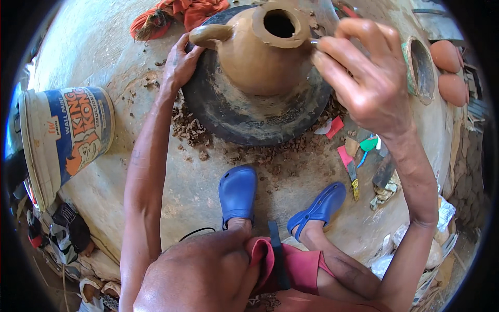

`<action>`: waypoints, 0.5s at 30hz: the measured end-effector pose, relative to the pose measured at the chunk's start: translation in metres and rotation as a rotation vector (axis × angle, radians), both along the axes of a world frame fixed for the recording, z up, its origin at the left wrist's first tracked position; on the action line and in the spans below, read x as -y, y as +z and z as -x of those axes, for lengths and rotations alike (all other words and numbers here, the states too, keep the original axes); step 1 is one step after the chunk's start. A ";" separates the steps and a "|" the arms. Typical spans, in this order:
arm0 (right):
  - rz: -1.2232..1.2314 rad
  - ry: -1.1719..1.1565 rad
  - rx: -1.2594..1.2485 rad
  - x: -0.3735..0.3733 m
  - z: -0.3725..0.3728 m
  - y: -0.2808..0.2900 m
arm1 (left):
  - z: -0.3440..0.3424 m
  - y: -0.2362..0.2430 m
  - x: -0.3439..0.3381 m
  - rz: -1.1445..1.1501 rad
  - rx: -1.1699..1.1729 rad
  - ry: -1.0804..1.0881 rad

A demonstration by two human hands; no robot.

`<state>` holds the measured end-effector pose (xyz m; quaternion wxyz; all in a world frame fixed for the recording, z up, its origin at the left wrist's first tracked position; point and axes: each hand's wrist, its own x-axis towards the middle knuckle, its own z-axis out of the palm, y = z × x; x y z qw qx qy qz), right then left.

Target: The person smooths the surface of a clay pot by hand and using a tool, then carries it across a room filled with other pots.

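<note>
A wet brown clay pot point(265, 67) with a round open mouth stands on a dark round potter's wheel point(249, 132). From its left side juts a curved clay handle or spout point(210, 34). At the wheel's left rim, just by the end of that clay piece, rests my left hand point(183, 65). Its thumb and forefinger are spread, while the other fingers are mostly hidden. Right of the pot's neck, my right hand point(366, 78) is raised, fingertips pinched together close to the clay. A small pale glint shows at those fingertips; what they hold is too small to name.
Clay crumbs point(189, 127) lie around the wheel. A paint bucket point(67, 135) stands at left, an orange cloth point(195, 11) beyond the wheel. Small scraps and tools point(349, 156) lie at right, near a green-rimmed basin point(418, 70) and reddish pots point(451, 88). My blue clogs point(238, 192) are in front.
</note>
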<state>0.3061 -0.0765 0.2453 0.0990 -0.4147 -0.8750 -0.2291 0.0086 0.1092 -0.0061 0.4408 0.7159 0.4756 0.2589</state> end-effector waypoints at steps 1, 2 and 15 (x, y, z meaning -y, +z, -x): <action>0.018 0.020 -0.024 0.001 -0.001 0.001 | 0.002 -0.004 -0.002 -0.001 0.002 0.013; 0.020 0.032 -0.024 0.000 -0.004 0.002 | 0.001 -0.005 -0.002 -0.008 -0.027 0.022; 0.019 0.037 0.006 -0.006 -0.001 -0.011 | 0.003 -0.010 0.002 -0.010 -0.026 0.044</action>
